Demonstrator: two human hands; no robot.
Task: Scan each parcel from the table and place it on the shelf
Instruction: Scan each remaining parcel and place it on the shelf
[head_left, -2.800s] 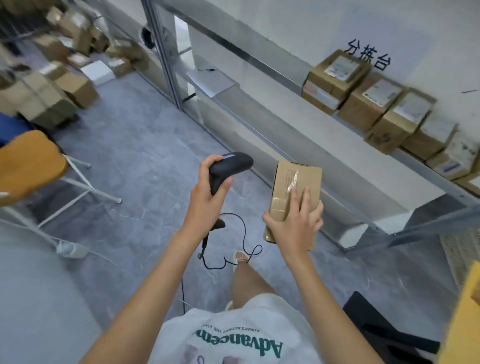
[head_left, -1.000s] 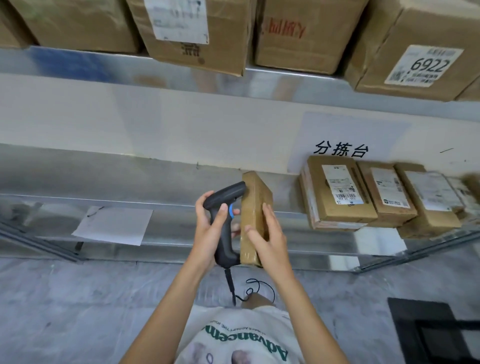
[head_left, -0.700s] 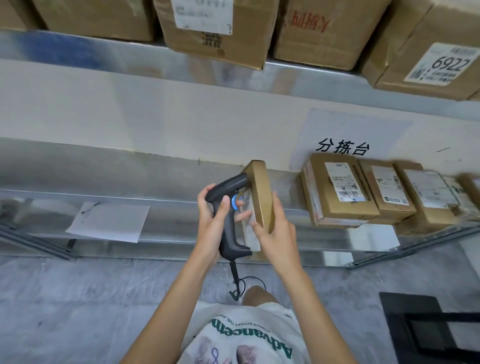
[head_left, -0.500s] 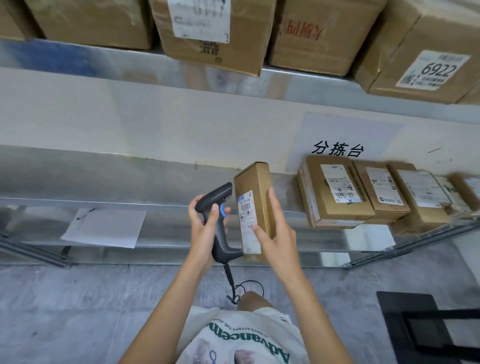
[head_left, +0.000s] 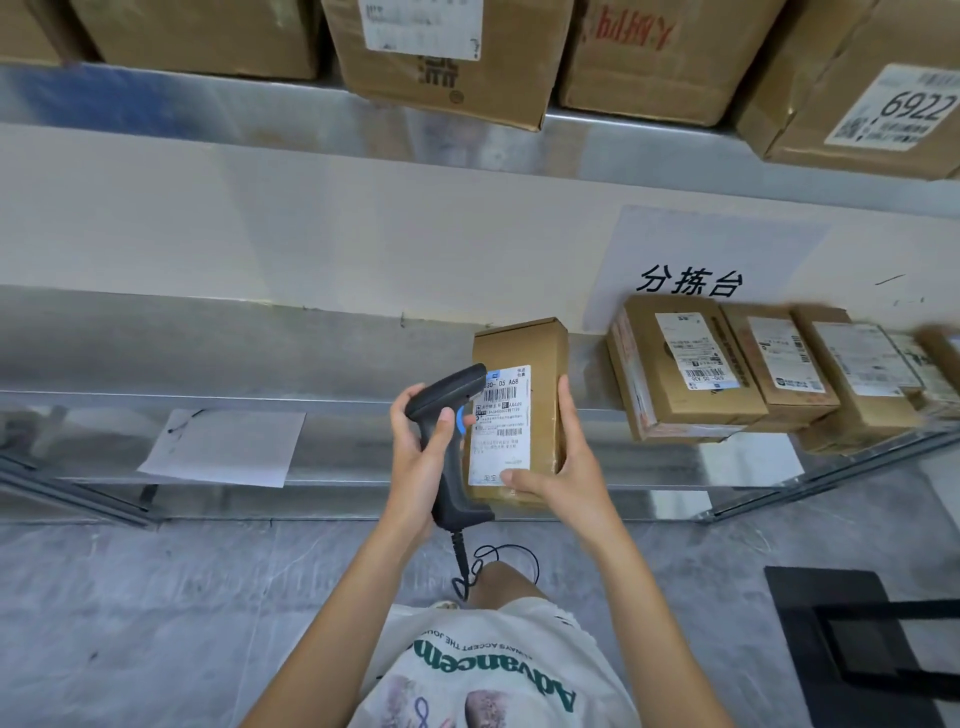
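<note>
Partly scanner (head_left: 451, 447) hides parcel (head_left: 540, 364) label, far boxes (head_left: 935, 374) blurred

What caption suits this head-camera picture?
Left hand aims a scanner at the labelled parcel held by the right hand before a shelf.

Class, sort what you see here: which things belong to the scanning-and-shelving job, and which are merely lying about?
In the job: held parcel, barcode scanner, left hand, right hand, lower shelf, shelved parcels.
Lying about: loose paper sheet, black stand.

"6922" — upper box label (head_left: 896, 111)
</note>
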